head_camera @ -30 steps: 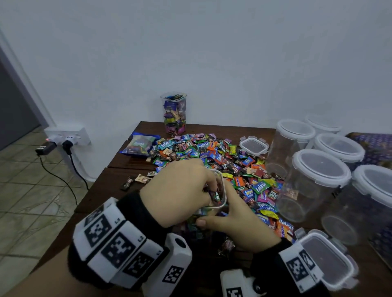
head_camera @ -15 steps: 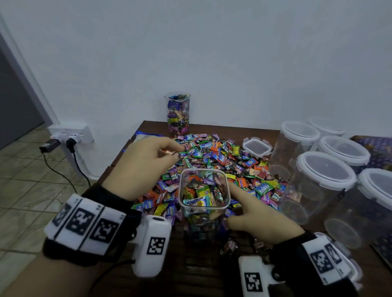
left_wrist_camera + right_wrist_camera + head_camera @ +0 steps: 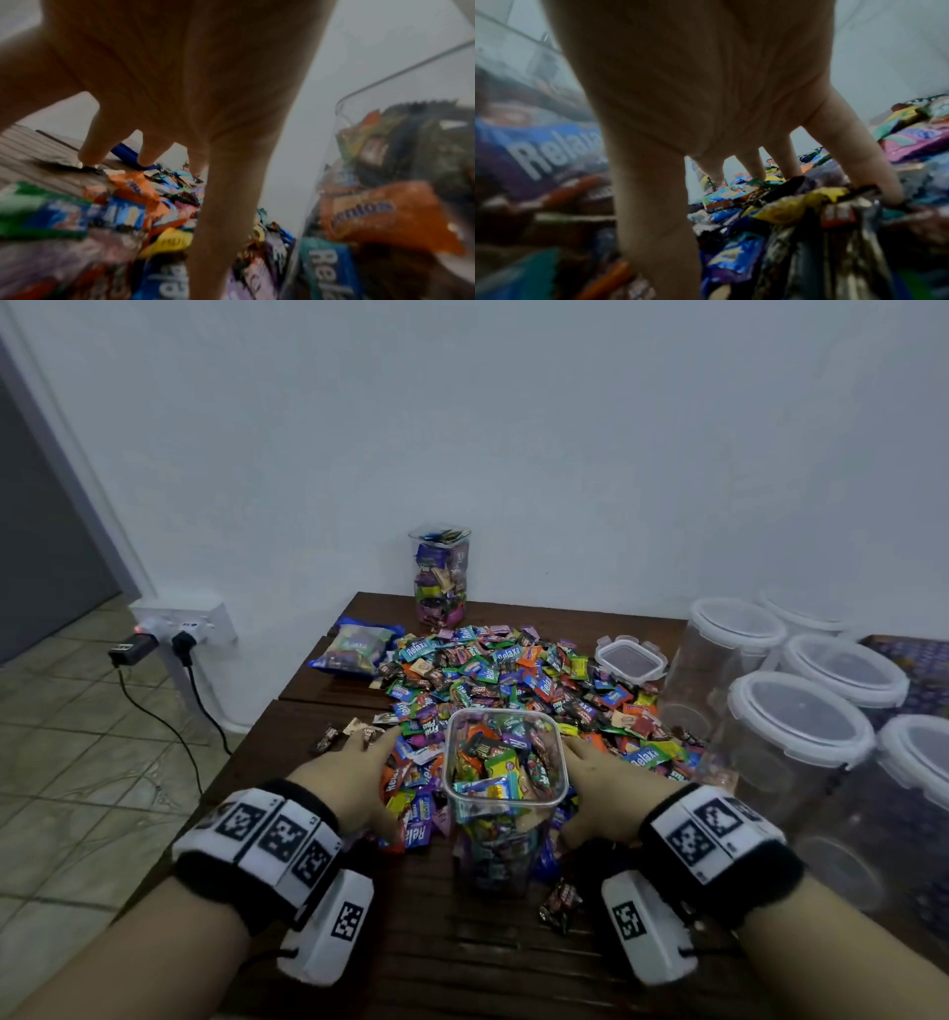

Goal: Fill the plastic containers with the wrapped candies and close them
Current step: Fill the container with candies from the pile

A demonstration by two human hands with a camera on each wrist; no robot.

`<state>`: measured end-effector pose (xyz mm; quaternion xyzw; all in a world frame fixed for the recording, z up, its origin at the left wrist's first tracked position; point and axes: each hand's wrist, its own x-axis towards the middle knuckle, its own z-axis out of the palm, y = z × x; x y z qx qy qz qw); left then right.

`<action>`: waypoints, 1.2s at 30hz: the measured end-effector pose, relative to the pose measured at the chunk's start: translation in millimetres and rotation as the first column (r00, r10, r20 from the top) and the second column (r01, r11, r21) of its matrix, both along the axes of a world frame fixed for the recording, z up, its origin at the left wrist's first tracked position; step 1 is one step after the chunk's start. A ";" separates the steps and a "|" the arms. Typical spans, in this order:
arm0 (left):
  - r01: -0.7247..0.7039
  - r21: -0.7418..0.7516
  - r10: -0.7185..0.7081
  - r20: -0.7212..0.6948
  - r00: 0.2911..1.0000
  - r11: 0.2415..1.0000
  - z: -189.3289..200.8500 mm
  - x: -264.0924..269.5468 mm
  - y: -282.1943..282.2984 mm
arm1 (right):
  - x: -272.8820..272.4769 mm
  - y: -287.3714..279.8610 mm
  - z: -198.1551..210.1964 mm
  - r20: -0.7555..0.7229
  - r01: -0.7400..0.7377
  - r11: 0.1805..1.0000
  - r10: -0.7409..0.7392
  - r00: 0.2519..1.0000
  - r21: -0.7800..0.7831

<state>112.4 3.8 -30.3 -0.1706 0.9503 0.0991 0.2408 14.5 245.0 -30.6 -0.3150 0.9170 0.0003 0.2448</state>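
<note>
Head view: both hands are down in the candy pile (image 3: 518, 680), one on each side of the open square container (image 3: 506, 762) standing on the dark wooden table (image 3: 462, 963) at the near edge of the pile.
Left hand: the left hand (image 3: 354, 778) is spread wide, fingers straight and fanned, tips landing on wrappers and bare wood; the left wrist view shows the fingers (image 3: 95, 150) splayed and nothing gripped.
Right hand: the right hand (image 3: 603, 783) is just as loose, fingers (image 3: 754, 166) parted and pressing down into the wrappers, holding nothing that can be seen.
Container: filled to the rim with mixed wrapped candies, no lid on it; its clear wall (image 3: 359, 142) sits just beside the left thumb.
Back of table: a second tall jar (image 3: 441, 577) packed with candy by the wall, a blue candy bag (image 3: 354, 649) left of the pile, a square lid (image 3: 630, 658) lying flat on the right.
Right side: round lidded containers (image 3: 798, 731) clustered together, partly cut off by the frame edge.
Hard to make out: both wrist views are blurred and dim; the right fingertips are buried among wrappers, and the container hides each hand's inner edge from the head camera.
</note>
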 end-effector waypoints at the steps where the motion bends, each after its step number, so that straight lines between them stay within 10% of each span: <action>1: 0.007 -0.014 -0.007 0.018 1.000 1.000 -2.7 -2.7 2.0 | -3.0 -2.9 -2.2 -0.003 -0.007 0.999 0.007 1.000 0.036; 18: 0.291 -0.199 -0.303 -0.031 0.952 0.936 -12.9 -35.6 12.8 | -26.1 -23.3 -9.8 -0.179 -0.043 0.996 0.057 0.982 0.083; 36: 0.051 -0.007 -0.051 -0.333 0.942 0.999 8.9 -27.3 8.0 | -23.0 -5.0 17.2 -0.207 0.156 0.973 -0.191 0.960 -0.173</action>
